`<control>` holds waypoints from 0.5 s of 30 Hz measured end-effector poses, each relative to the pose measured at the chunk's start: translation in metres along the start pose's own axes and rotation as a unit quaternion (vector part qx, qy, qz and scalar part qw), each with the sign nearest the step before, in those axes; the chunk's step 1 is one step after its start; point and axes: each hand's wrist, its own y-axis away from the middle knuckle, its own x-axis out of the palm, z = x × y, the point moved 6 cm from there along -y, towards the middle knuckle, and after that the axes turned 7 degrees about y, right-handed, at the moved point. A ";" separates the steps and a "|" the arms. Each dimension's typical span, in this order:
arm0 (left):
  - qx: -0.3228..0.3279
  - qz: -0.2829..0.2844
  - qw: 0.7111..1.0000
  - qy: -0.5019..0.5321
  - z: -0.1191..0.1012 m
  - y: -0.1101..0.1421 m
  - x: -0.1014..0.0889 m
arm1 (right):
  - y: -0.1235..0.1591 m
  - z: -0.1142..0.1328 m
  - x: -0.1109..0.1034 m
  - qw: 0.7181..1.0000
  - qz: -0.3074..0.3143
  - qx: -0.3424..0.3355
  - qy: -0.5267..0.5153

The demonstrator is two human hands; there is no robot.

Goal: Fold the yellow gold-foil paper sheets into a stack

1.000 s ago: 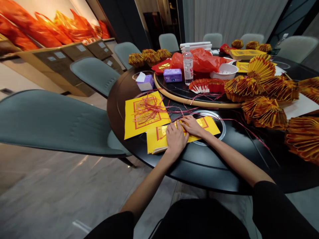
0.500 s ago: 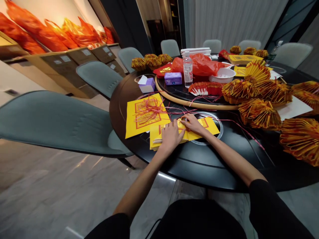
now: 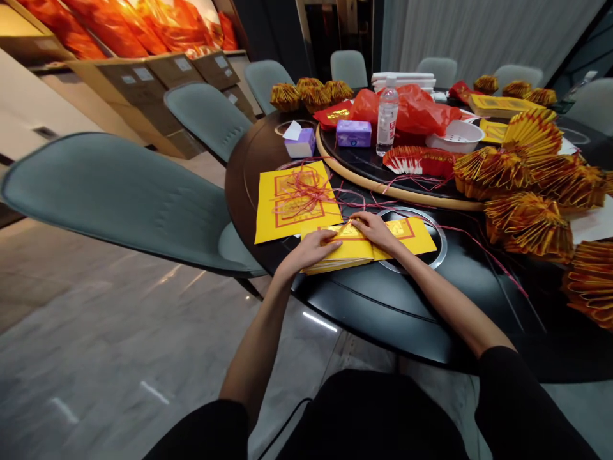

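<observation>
My left hand (image 3: pixel 312 250) lies across the left part of a stack of yellow joss paper (image 3: pixel 352 253), its fingers stretched out and pointing right. My right hand (image 3: pixel 373 230) rests at the middle of the stack, fingers spread over the top sheet near a fold. Red frames and gold foil mark the sheets, and one flap of yellow paper (image 3: pixel 424 237) reaches out to the right. Behind my left hand, a flat yellow sheet (image 3: pixel 265 217) carries a tangle of pink-red strings (image 3: pixel 306 188). The undersides of both hands are hidden.
Fan-folded gold paper bundles (image 3: pixel 529 223) crowd the right side. On the raised turntable (image 3: pixel 345 167) stand a water bottle (image 3: pixel 387 121), a purple tissue pack (image 3: pixel 353 134), a red plastic bag (image 3: pixel 416 118) and a white basket (image 3: pixel 457 137). A grey-green chair (image 3: pixel 119 191) is at left.
My left hand has shifted left along the stack and flattened out. My right hand remains near the middle fold. The whole view has swung slightly, so the table appears farther right.
</observation>
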 end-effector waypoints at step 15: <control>0.041 -0.048 0.996 0.059 0.020 0.009 0.022 | 0.006 -0.010 0.003 0.998 -0.051 0.013 -0.020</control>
